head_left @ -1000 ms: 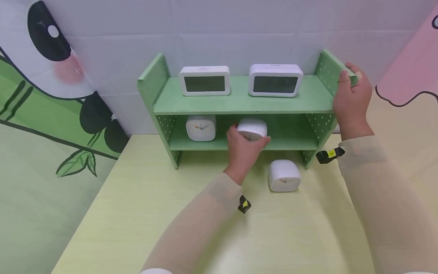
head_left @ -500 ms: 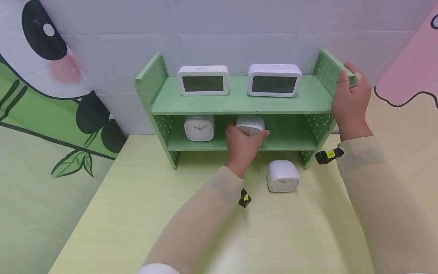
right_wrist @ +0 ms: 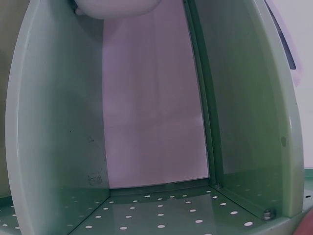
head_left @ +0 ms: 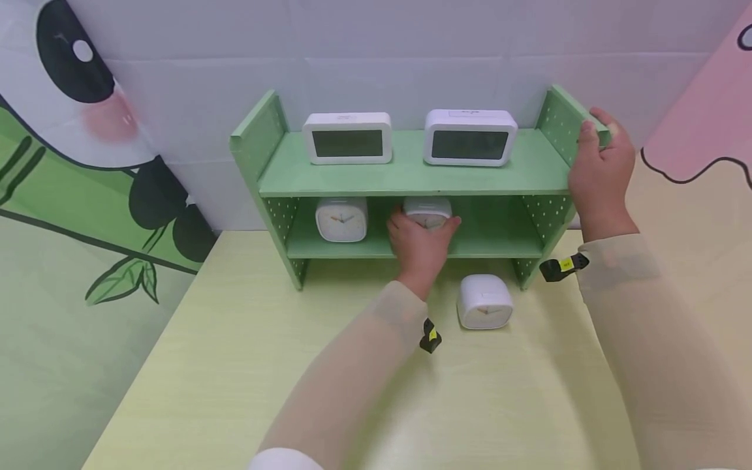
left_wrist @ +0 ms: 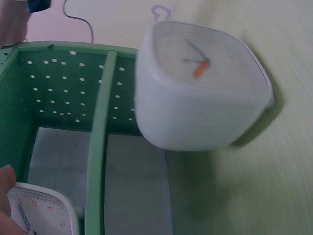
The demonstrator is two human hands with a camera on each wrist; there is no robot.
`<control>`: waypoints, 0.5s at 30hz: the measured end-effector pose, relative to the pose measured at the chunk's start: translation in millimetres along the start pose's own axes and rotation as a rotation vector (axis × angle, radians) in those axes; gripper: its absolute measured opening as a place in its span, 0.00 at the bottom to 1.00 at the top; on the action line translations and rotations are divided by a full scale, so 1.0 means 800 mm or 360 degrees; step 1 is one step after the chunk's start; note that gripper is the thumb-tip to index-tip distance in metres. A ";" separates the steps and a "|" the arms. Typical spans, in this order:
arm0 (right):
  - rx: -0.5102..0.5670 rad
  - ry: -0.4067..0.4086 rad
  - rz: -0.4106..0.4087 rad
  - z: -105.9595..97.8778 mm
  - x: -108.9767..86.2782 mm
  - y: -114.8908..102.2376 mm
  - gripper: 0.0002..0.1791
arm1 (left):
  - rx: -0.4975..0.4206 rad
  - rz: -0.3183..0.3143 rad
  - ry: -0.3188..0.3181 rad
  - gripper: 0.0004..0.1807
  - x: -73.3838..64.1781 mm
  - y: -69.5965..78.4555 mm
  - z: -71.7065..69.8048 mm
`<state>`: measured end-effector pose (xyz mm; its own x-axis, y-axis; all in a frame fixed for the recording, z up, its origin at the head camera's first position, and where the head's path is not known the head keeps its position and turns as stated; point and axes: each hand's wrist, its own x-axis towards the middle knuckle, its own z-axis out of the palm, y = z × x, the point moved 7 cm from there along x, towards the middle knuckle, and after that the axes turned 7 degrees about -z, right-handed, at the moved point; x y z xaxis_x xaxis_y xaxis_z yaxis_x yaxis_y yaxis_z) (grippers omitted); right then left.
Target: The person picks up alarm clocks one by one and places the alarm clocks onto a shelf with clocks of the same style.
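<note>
My left hand (head_left: 420, 251) holds a white alarm clock (head_left: 427, 206) on the lower board of a green two-tier shelf (head_left: 411, 185), thumb at its right side and fingers at its left. In the left wrist view, fingertips (left_wrist: 6, 182) touch the edge of that clock's dial (left_wrist: 44, 208). Part of its face is hidden behind the hand. My right hand (head_left: 605, 173) grips the front top edge of the shelf's right side panel (head_left: 566, 127), thumb inside and fingers outside. To the left of the held clock stands a similar white alarm clock (head_left: 342, 220).
Two white digital clocks (head_left: 348, 138) with dark screens stand on the upper board. Another white alarm clock (head_left: 485, 301) sits on the pale wooden table (head_left: 499, 391), in front of the shelf and close to my left forearm. A cloth-like backdrop (head_left: 411, 59) hangs behind.
My left hand has pushed the alarm clock farther back and slightly left on the lower board, and its wrist has swung right. The right hand keeps its grip on the side panel.
</note>
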<state>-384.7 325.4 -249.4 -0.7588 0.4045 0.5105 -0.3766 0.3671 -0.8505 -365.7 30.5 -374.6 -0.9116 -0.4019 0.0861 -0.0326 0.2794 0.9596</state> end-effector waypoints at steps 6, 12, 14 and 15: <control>-0.0004 -0.0008 -0.0004 -0.001 0.000 -0.001 0.24 | -0.0008 0.0038 0.0016 0.55 0.005 0.002 0.004; -0.0015 -0.0008 -0.0023 0.000 -0.001 -0.003 0.25 | 0.0027 0.0036 0.0054 0.53 0.009 0.006 0.004; -0.0016 -0.0002 -0.0019 -0.001 -0.001 -0.002 0.24 | 0.0055 0.0034 0.0069 0.53 0.011 0.006 0.006; -0.0014 0.0001 -0.0015 -0.001 -0.001 -0.002 0.24 | 0.0069 0.0037 0.0078 0.53 0.012 0.005 0.007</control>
<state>-383.4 325.2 -248.6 -0.7548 0.4017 0.5186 -0.3789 0.3784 -0.8445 -376.5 32.7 -371.1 -0.8912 -0.4367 0.1223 -0.0302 0.3264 0.9448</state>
